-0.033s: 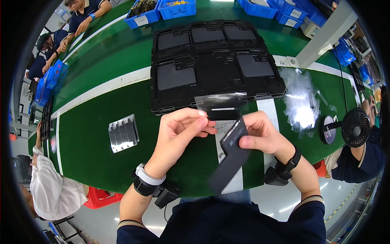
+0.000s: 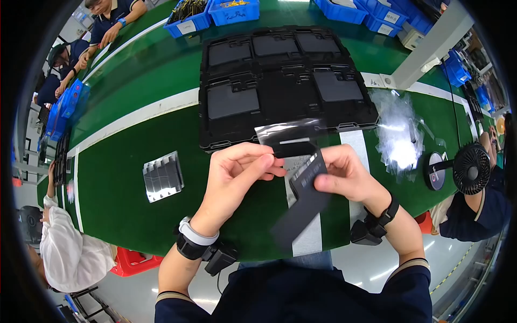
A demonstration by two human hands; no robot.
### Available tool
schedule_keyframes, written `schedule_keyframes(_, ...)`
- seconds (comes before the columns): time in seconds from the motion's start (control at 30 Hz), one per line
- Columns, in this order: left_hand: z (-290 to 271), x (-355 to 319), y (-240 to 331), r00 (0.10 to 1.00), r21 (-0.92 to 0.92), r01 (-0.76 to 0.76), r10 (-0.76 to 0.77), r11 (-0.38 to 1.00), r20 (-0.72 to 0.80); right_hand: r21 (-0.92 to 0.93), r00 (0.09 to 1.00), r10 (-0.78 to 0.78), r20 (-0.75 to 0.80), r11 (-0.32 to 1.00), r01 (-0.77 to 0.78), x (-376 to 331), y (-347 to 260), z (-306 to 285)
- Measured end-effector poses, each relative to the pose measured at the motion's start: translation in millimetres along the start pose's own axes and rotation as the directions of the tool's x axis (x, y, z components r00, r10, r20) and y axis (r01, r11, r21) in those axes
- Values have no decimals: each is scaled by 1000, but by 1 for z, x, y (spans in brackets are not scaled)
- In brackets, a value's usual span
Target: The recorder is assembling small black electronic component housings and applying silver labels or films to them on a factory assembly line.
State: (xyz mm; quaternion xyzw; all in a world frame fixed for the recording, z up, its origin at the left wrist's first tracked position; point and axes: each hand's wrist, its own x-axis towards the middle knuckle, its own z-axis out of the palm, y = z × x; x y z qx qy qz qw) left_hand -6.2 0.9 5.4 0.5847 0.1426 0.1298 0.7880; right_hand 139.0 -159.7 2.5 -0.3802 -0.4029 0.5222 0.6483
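Observation:
My right hand [image 2: 344, 171] is closed on a flat black L-shaped piece [image 2: 302, 211], thumb on top, fingers behind. The piece hangs tilted, its lower end blurred, pointing down and left. My left hand [image 2: 237, 171] is closed, thumb and forefinger pinching the lower left corner of a clear film sheet [image 2: 269, 134] that bears a black strip. The film stands just beyond both hands, in front of the black tray [image 2: 285, 99]; whether it touches the black piece I cannot tell. Several similar dark flat pieces [image 2: 234, 101] lie in the tray's compartments.
A small stack of film sheets [image 2: 162, 177] lies on the green table to the left. Loose clear films [image 2: 399, 137] are heaped at the right, beside a small black fan [image 2: 471, 169]. Blue bins [image 2: 234, 12] line the back. A grey post [image 2: 431, 48] rises at the right; people sit around.
The black piece in my right hand has shifted slightly up and left and turned a little. The film's top edge has risen slightly. My left hand has hardly moved.

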Motion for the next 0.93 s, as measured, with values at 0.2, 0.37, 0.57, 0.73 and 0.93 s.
schedule_keyframes(0.2,-2,1,-3,999,36,-39,40,999,-31,-222,971,-14,-239,974,-40,8,8,4)
schedule_keyframes(0.37,-1,2,-5,997,-30,-74,74,997,-20,-248,962,-10,-274,967,-60,9,7,7)
schedule_keyframes(0.57,1,3,-6,995,0,-95,95,995,-32,-268,955,-14,-295,961,-69,10,9,7)
schedule_keyframes(0.73,1,3,-7,992,18,-112,113,994,-51,-304,953,-24,-302,950,-73,11,9,7)
schedule_keyframes(0.93,-1,3,-7,995,-13,-103,102,995,-21,-308,952,-24,-304,948,-75,12,10,6)
